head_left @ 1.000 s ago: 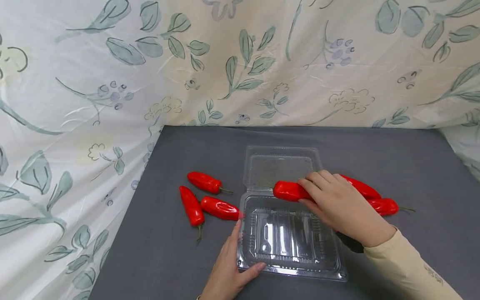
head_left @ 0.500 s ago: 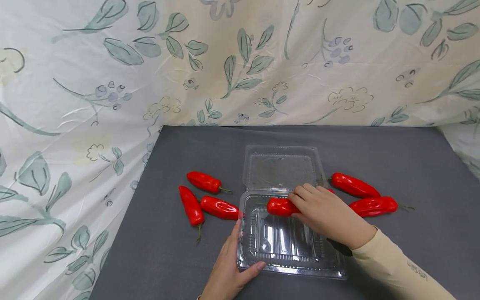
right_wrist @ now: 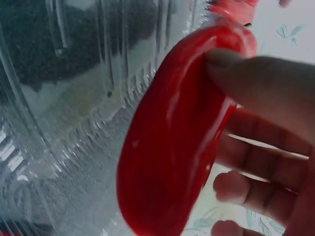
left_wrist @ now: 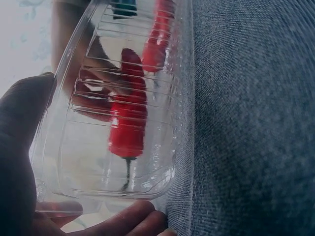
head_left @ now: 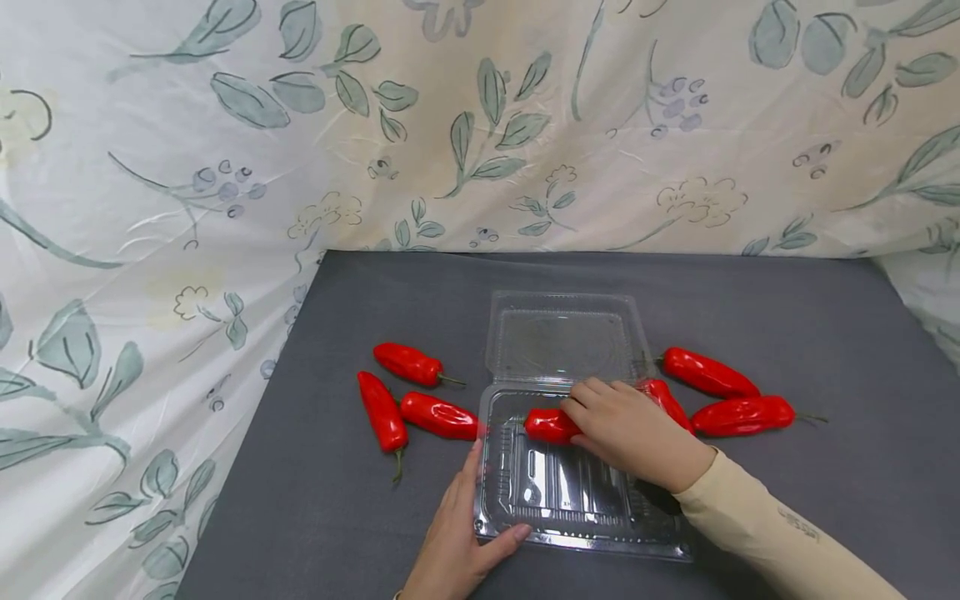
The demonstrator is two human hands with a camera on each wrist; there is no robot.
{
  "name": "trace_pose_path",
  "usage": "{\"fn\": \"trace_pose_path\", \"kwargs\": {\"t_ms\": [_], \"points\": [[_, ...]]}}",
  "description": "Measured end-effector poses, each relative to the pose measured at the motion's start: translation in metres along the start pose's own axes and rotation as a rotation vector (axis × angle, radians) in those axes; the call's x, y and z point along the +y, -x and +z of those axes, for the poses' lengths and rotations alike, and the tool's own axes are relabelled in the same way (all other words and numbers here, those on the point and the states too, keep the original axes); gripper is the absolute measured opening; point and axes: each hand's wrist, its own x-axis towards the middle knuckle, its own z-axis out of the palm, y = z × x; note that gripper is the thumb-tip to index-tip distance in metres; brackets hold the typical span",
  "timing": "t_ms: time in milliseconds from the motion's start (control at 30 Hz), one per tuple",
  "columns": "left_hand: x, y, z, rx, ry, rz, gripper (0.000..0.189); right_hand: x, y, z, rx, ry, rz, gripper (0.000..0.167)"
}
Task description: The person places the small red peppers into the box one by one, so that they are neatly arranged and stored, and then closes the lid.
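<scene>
Pointing stem (left_wrist: 128, 173) leftward, long axis sideways: red pepper (head_left: 551, 426) in right hand (head_left: 636, 433)

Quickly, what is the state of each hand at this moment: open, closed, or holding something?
Left hand: holding the clear rectangular plastic container by its near left corner.
Right hand: holding a long, glossy red pepper.

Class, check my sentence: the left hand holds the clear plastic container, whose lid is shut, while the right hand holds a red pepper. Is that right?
Not quite: the lid is open, folded back, as the head view shows. The rest stands: the left hand holds the clear plastic container and the right hand holds a red pepper.
</scene>
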Motion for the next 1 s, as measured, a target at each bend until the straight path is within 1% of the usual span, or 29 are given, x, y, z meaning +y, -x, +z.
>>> {"fn": "trace_pose_path", "kwargs": {"t_ms": [300,500,767,900,1000], "points": [[-0.001,-0.001,0.000,0.003,-0.029,0.015,0.104,-0.001,-0.001,0.009,0.031,0.043,-0.014,0.051],[-0.001,-0.001,0.001,0.002,-0.016,0.006,0.105,-0.004,-0.001,0.013,-0.021,0.054,0.002,0.055],[-0.002,0.000,0.002,0.031,-0.017,0.045,0.106,-0.007,-0.005,0.011,-0.068,0.043,0.026,0.058],[-0.001,0.000,0.001,0.026,-0.026,0.036,0.106,-0.009,-0.006,0.011,-0.086,0.033,0.043,0.059],[0.000,-0.001,0.000,0.012,-0.026,0.015,0.106,-0.009,-0.006,0.011,-0.088,0.037,0.053,0.058]]}}
